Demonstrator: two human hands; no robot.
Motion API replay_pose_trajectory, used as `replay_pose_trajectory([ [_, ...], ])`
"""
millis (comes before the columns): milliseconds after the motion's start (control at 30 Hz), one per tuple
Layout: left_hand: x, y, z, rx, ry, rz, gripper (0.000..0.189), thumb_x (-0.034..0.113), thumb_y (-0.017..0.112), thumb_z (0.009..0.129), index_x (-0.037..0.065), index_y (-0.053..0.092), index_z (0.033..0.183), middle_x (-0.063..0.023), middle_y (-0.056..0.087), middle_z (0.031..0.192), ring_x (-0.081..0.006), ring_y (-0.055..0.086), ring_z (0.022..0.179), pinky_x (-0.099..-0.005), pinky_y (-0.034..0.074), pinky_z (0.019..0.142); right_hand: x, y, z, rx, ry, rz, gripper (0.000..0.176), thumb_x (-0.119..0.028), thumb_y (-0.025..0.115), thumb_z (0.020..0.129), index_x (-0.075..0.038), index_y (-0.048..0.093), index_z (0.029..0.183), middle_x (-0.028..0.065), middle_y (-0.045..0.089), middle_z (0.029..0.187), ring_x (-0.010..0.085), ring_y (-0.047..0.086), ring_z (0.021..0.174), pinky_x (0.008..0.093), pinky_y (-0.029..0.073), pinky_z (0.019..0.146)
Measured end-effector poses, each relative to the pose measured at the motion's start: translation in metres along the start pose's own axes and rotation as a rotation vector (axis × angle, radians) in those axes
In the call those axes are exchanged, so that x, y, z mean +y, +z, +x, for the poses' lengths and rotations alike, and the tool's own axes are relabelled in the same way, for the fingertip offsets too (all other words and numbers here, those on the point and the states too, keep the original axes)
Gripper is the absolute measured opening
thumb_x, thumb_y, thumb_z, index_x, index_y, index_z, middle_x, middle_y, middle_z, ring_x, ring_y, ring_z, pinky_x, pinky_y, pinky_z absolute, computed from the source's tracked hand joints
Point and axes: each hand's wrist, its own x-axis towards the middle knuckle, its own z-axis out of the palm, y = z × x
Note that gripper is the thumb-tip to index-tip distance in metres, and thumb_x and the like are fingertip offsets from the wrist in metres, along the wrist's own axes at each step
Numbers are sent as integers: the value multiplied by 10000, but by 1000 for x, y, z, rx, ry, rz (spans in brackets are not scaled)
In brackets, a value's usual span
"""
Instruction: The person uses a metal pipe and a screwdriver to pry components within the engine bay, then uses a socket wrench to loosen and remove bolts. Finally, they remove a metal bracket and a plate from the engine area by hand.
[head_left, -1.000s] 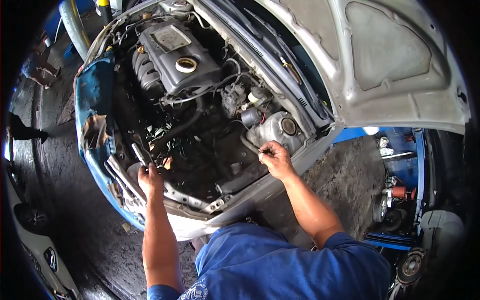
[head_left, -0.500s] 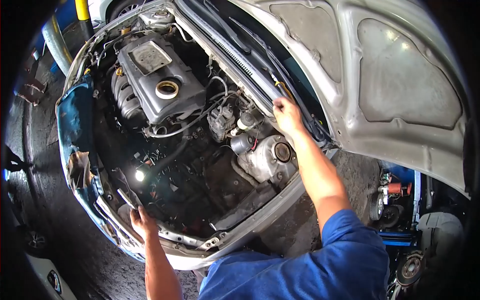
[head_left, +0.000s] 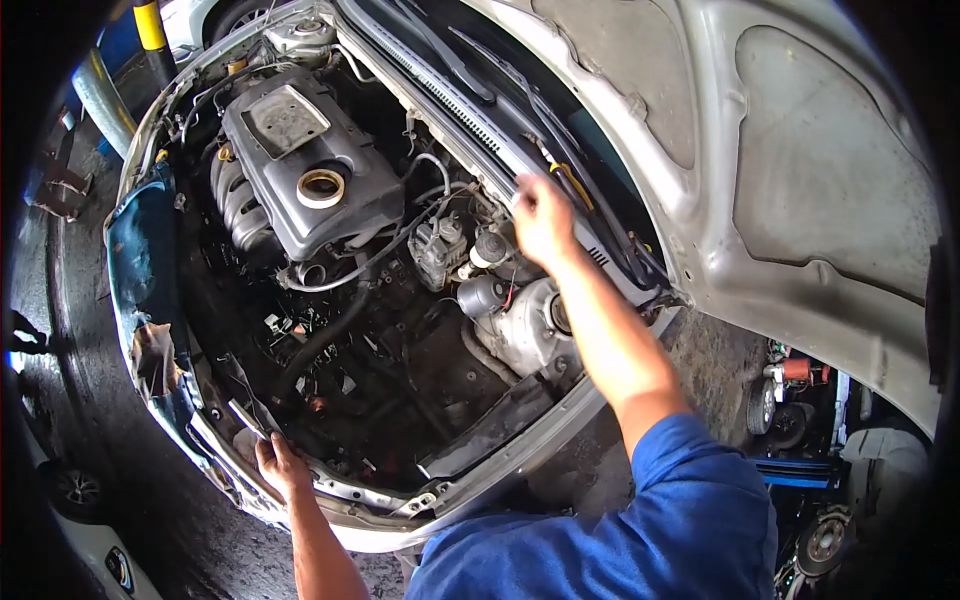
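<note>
Over the front edge of the engine bay, my left hand (head_left: 281, 466) is closed on a thin light strip (head_left: 248, 419). My right hand (head_left: 543, 222) is raised above the rear of the bay, beside the cowl (head_left: 478, 130), with its fingers curled; what it holds, if anything, is too small to make out. Left of it lies the grey engine cover (head_left: 318, 165) with a round, open filler ring (head_left: 321, 188). The brake fluid reservoir (head_left: 490, 250) and a dark cylinder (head_left: 482, 296) sit just below my right hand.
The raised hood (head_left: 835, 150) fills the upper right. A blue cloth-like cover (head_left: 145, 260) lies along the car's front edge. Wheels, a brake disc (head_left: 826, 538) and blue metal parts stand at lower right. A yellow and black post (head_left: 150, 30) rises at upper left.
My right hand has moved left and slightly up along the cowl. My left hand stays near the front edge with the strip. The bright light spot in the bay is gone, and the view has shifted slightly.
</note>
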Motion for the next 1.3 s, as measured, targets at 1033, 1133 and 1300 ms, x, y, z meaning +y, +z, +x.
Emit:
replay_pose_trajectory([
  [1033, 20, 16, -5, 51, 362, 1153, 629, 477, 650, 866, 85, 511, 1339, -178, 423, 1457, -367, 312, 1404, -503, 239, 1144, -130, 67, -220, -1014, 100, 49, 297, -172, 590, 887, 31, 646, 1097, 262, 678, 973, 410, 659, 940, 450, 528, 839],
  [1133, 21, 20, -3, 13, 286, 1180, 652, 525, 632, 868, 116, 504, 1358, -129, 412, 1485, -327, 273, 1438, -534, 210, 1144, -120, 94, -234, -1016, 136, 31, 253, -163, 583, 882, -2, 655, 1063, 259, 673, 903, 419, 658, 906, 467, 524, 808],
  [1300, 17, 18, -1, 59, 355, 1081, 599, 450, 682, 820, 112, 549, 1296, -135, 465, 1434, -351, 328, 1404, -555, 215, 1123, -119, 120, -241, -1098, 127, -11, 220, -164, 579, 877, -6, 655, 1010, 259, 669, 864, 424, 659, 882, 479, 523, 783],
])
